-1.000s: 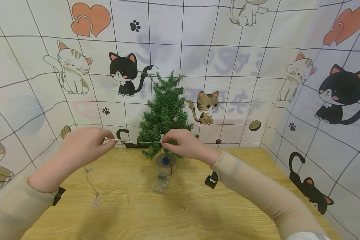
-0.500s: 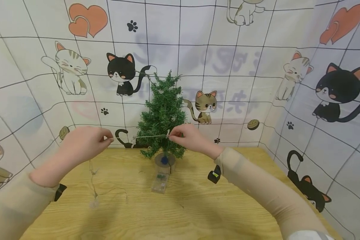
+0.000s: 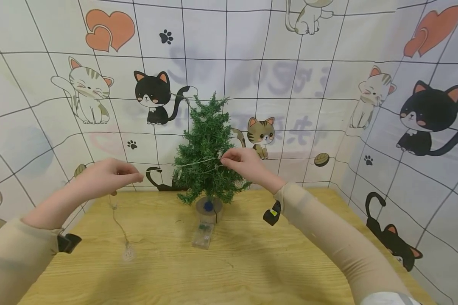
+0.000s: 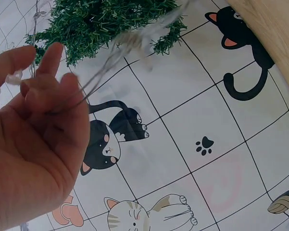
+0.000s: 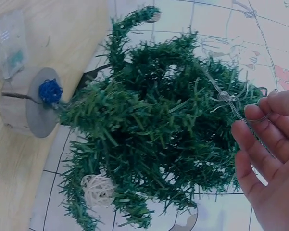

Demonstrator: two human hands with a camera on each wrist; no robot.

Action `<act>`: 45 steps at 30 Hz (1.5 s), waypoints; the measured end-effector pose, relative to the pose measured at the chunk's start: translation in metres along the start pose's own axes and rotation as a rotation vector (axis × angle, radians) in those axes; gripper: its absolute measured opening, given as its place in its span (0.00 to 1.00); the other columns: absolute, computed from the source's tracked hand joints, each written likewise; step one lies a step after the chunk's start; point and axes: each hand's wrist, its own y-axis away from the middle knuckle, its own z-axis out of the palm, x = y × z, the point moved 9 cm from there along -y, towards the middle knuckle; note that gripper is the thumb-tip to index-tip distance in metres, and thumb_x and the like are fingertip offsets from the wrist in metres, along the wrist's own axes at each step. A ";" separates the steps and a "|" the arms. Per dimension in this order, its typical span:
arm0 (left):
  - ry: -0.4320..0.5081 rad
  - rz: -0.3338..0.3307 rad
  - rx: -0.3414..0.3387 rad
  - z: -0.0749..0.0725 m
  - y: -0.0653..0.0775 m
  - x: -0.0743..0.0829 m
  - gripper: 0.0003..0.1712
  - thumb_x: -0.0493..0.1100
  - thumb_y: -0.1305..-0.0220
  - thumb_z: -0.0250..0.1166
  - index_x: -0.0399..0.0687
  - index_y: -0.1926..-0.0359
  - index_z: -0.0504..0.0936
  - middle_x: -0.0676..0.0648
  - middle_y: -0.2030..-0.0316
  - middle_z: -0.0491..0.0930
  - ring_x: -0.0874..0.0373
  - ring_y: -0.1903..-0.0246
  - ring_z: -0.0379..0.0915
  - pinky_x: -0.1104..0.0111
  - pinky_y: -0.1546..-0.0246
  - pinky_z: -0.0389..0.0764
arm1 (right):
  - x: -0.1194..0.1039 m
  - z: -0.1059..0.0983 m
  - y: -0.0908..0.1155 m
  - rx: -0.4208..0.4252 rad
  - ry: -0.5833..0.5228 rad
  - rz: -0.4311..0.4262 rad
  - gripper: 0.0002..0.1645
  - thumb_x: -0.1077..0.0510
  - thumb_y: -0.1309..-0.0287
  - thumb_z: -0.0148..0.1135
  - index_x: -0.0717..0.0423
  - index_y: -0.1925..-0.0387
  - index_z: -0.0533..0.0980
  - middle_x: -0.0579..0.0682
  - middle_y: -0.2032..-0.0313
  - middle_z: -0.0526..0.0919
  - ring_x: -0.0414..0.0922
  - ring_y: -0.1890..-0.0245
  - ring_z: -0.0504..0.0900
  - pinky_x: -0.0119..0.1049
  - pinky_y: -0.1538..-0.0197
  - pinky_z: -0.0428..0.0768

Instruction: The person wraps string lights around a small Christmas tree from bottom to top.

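Note:
A thin light string point(image 3: 198, 162) stretches between both hands across the front of a small green artificial tree point(image 3: 208, 140). Its right end rises a little. My right hand point(image 3: 246, 165) pinches it with thumb and fingertips beside the branches; a knotted cluster point(image 5: 225, 96) shows by those fingers in the right wrist view. The cord runs over the curled fingers of my left hand point(image 4: 43, 125), left of the tree. From that hand, more cord hangs to a pale woven ball point(image 3: 128, 253) low over the table. A white woven ball point(image 5: 98, 190) sits among the branches.
The tree stands in a round wooden base point(image 5: 17, 103), with a blue woven ball point(image 5: 51, 91) at its trunk. A clear plastic box point(image 3: 203, 236) lies in front on the wooden table point(image 3: 252, 271). A cat-patterned cloth point(image 3: 290, 46) rises close behind and at the sides.
My right hand has moved up and right, drawing the cord from nearly level to a slant across the tree. The left thumb and index finger have parted somewhat.

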 end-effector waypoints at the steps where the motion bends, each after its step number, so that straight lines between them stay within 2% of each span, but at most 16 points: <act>1: -0.001 0.010 0.021 -0.002 0.000 0.000 0.19 0.57 0.30 0.57 0.51 0.56 0.86 0.48 0.59 0.81 0.57 0.75 0.70 0.63 0.73 0.72 | 0.000 -0.001 0.000 0.001 -0.023 0.001 0.12 0.56 0.32 0.58 0.58 0.56 0.82 0.52 0.65 0.85 0.50 0.65 0.83 0.40 0.62 0.79; 6: -0.021 0.044 0.140 -0.013 0.002 0.003 0.17 0.55 0.29 0.56 0.51 0.63 0.86 0.51 0.71 0.78 0.57 0.76 0.63 0.63 0.73 0.65 | -0.006 -0.003 -0.001 0.013 -0.077 -0.015 0.12 0.57 0.32 0.58 0.60 0.55 0.82 0.53 0.66 0.86 0.49 0.65 0.84 0.40 0.62 0.79; 10: -0.021 0.040 0.177 -0.015 0.003 0.003 0.17 0.56 0.29 0.56 0.52 0.66 0.84 0.51 0.80 0.69 0.57 0.81 0.60 0.64 0.78 0.62 | -0.006 -0.004 0.000 0.014 -0.080 -0.016 0.12 0.57 0.32 0.58 0.61 0.56 0.82 0.51 0.66 0.86 0.47 0.64 0.84 0.40 0.61 0.79; 17: -0.083 0.049 0.157 -0.010 0.000 0.009 0.17 0.57 0.31 0.57 0.55 0.68 0.84 0.52 0.78 0.71 0.57 0.79 0.61 0.64 0.77 0.62 | 0.013 -0.001 0.003 -0.008 -0.005 0.024 0.12 0.56 0.32 0.57 0.58 0.58 0.82 0.50 0.67 0.85 0.51 0.64 0.84 0.42 0.60 0.78; 24: -0.103 0.044 0.149 -0.006 -0.002 0.013 0.20 0.65 0.35 0.58 0.57 0.67 0.85 0.52 0.77 0.73 0.56 0.77 0.64 0.63 0.77 0.64 | 0.030 -0.003 0.008 0.005 0.082 0.028 0.12 0.54 0.33 0.59 0.57 0.57 0.83 0.47 0.63 0.84 0.43 0.64 0.81 0.40 0.62 0.78; 29: -0.089 0.082 0.168 -0.010 -0.002 0.019 0.17 0.58 0.32 0.58 0.55 0.64 0.86 0.53 0.76 0.75 0.56 0.77 0.64 0.64 0.76 0.65 | 0.038 -0.005 0.008 0.005 0.125 0.022 0.12 0.55 0.33 0.59 0.58 0.57 0.83 0.48 0.63 0.84 0.44 0.63 0.80 0.41 0.64 0.76; 35: -0.095 0.119 0.186 -0.011 -0.003 0.027 0.10 0.45 0.32 0.57 0.50 0.63 0.85 0.53 0.73 0.77 0.58 0.81 0.61 0.64 0.76 0.65 | 0.052 0.009 0.012 -0.093 0.192 0.065 0.13 0.52 0.32 0.57 0.54 0.56 0.82 0.44 0.64 0.82 0.42 0.64 0.79 0.41 0.63 0.76; 42: -0.151 0.158 0.195 -0.002 -0.006 0.034 0.11 0.45 0.31 0.58 0.48 0.59 0.86 0.54 0.75 0.77 0.59 0.83 0.61 0.64 0.78 0.65 | 0.069 0.030 0.019 -0.187 0.270 0.117 0.13 0.52 0.32 0.56 0.51 0.54 0.82 0.45 0.61 0.83 0.39 0.71 0.78 0.39 0.64 0.77; 45: -0.182 0.174 0.215 -0.002 -0.010 0.038 0.11 0.47 0.30 0.58 0.50 0.58 0.86 0.55 0.75 0.77 0.59 0.83 0.63 0.64 0.79 0.66 | 0.071 0.034 0.021 -0.218 0.263 0.155 0.13 0.53 0.32 0.55 0.51 0.54 0.82 0.47 0.58 0.84 0.40 0.66 0.81 0.40 0.60 0.78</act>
